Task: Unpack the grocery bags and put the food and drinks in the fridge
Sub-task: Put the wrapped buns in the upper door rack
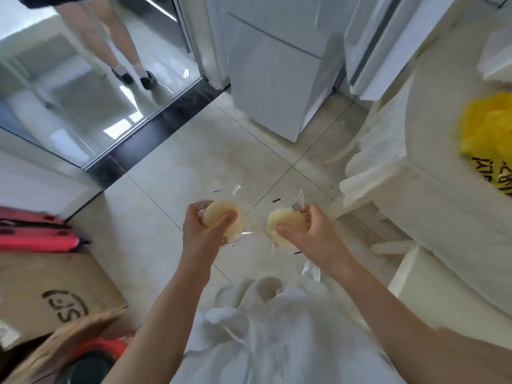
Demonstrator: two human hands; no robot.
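Two pale round buns in clear wrappers are held out over the tiled floor (194, 167), one in each of the hands. The left hand (203, 228) curls round the left bun (223, 220), and the right hand (307, 231) grips the right bun (286, 224). The white fridge (277, 87) stands ahead, and a yellow bag (487, 137) lies on the bench (443, 189) to the right.

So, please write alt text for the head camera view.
Each hand, left hand and right hand, holds a wrapped bun, left bun and right bun, above a tiled floor. A white fridge stands ahead, a yellow bag at right.
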